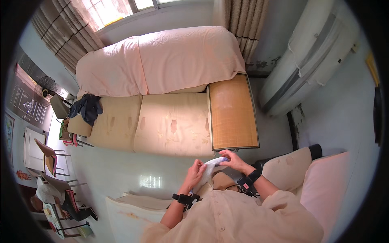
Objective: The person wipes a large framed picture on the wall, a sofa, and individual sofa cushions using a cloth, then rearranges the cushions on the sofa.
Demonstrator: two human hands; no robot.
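Observation:
My left hand [194, 175] and my right hand [234, 161] hold a white cloth [209, 168] with a bluish-purple end between them, close in front of my body. The fingers of my left hand pinch its left side, while those of my right hand grip the bluish end. Part of the cloth hangs down toward my lap. Each wrist wears a black strap with a small device. Beyond the hands stands a beige sofa [161, 121] with a pink cover [188, 60] over its back and a woven mat [234, 112] on its right armrest.
Dark clothing [88, 107] lies on the sofa's left end. A pale table [130, 212] is at my lower left, a cushioned seat [285, 167] at my right. Farther left are chairs, a standing fan [45, 92] and a seated person [54, 194] at a small table.

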